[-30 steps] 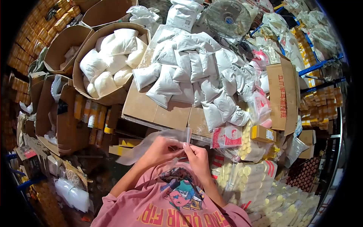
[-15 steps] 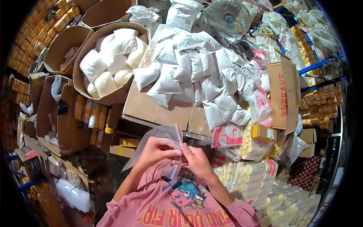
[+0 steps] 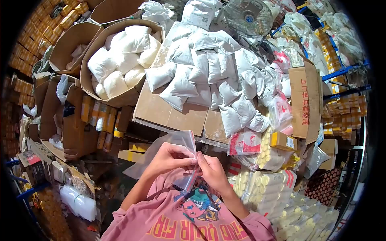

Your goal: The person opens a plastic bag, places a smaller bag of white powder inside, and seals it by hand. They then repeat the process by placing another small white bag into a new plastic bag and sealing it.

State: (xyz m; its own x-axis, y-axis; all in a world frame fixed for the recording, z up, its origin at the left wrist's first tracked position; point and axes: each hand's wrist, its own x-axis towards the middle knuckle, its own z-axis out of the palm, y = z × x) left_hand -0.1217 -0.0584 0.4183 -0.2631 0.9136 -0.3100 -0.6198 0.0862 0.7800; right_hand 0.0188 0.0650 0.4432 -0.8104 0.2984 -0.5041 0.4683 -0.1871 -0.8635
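The left hand (image 3: 173,160) and right hand (image 3: 211,168) pinch the red-striped edge of a clear plastic bag (image 3: 155,156), seemingly between thumbs and fingers, though the fingertips partly hide one another. The bag is above the pink shirt (image 3: 173,213), near the cardboard-covered table (image 3: 173,118) bearing white packets (image 3: 185,86).

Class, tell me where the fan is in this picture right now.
In the head view, the fan is near the top edge, right of centre, beyond the piled white packets and just right of the larger white bag.
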